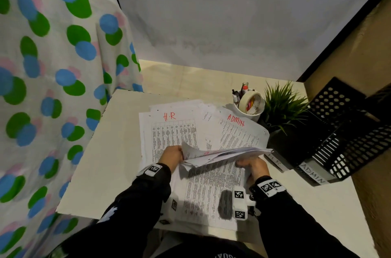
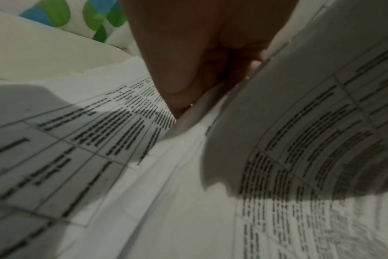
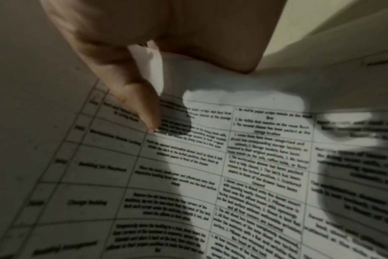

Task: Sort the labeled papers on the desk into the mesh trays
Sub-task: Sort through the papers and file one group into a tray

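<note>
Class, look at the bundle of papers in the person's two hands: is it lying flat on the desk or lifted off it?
Lifted. The bundle of papers hangs bent between the left hand and right hand, above sheets lying flat.

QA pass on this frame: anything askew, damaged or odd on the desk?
Yes. The mesh trays look tipped, tilted toward the desk rather than level. The papers overhang the desk's near edge, and the sheaf gripped by the left hand and right hand is curled and crumpled.

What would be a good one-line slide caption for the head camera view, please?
Both hands, left hand and right hand, lift a sheaf of papers above the HR- and ADMIN-labeled sheets.
</note>
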